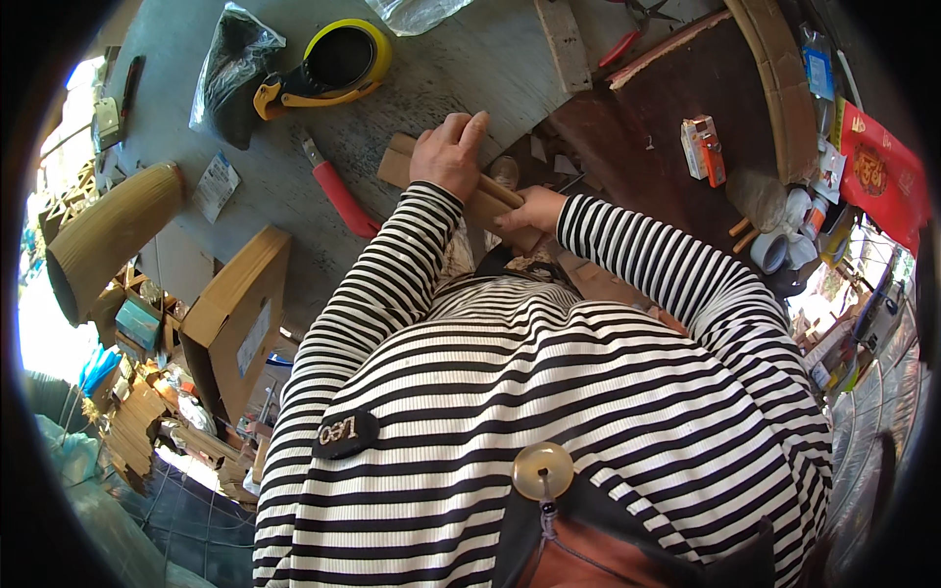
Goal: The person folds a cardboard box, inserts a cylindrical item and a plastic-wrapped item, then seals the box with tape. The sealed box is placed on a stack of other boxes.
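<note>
My left hand (447, 153) lies over a flat brown strip (397, 159), its fingers curled over the edge; the strip looks like folded cardboard. Closer to my body, my right hand (535, 209) grips the other end of the same piece, thumb on top. The strip slants down from upper left to lower right, past the edge of the grey tabletop (419, 81). Part of it is hidden under my left hand. A red-handled tool with a short metal end (344, 195) lies left of my left hand, partly covered by my sleeve.
On the tabletop are a yellow and black tool with a round loop (382, 55), a dark item in clear plastic (239, 73) and a wooden strip (563, 44). A dark brown board (625, 140) at right bears a small box (693, 147). A cardboard box (231, 323) stands at left.
</note>
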Demonstrator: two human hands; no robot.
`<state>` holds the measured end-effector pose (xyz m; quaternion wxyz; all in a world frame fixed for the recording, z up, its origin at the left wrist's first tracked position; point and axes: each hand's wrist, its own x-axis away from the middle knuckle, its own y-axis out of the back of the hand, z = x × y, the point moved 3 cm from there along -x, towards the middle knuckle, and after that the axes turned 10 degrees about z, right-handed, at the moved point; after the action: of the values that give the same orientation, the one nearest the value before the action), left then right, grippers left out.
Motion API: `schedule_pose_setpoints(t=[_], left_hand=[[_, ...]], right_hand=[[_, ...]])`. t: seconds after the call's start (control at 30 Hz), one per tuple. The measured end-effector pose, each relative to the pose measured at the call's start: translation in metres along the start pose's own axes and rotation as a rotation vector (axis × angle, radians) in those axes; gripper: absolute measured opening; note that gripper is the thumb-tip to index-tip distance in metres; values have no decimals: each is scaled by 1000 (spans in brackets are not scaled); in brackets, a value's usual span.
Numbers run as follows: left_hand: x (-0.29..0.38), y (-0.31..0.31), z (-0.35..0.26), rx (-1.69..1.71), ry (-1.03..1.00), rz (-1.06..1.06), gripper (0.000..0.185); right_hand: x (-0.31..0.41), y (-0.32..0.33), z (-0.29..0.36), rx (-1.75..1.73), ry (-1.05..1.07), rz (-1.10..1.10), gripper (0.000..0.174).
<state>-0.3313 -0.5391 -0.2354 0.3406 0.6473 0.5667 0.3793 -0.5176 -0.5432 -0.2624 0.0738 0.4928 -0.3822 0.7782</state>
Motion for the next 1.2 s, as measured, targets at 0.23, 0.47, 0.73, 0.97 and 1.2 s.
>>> schedule_pose_setpoints(t=[0.23,0.47,0.73,0.97,1.2], left_hand=[[-2,0,4,84,-39,-11,43],[-1,-11,18,235,-26,32,40],[-2,2,19,301,-82,-39,39],[2,20,20,315,-154,-82,49],[4,100,106,884,219,143,72]], right_hand=[[18,-22,14,-128,-94,-78,49],[39,-68,79,-389,-145,-15,42],[37,-69,60,-681,-6,-39,43],[50,-77,67,-628,19,-99,46],[123,-84,94,-158,319,56,75]])
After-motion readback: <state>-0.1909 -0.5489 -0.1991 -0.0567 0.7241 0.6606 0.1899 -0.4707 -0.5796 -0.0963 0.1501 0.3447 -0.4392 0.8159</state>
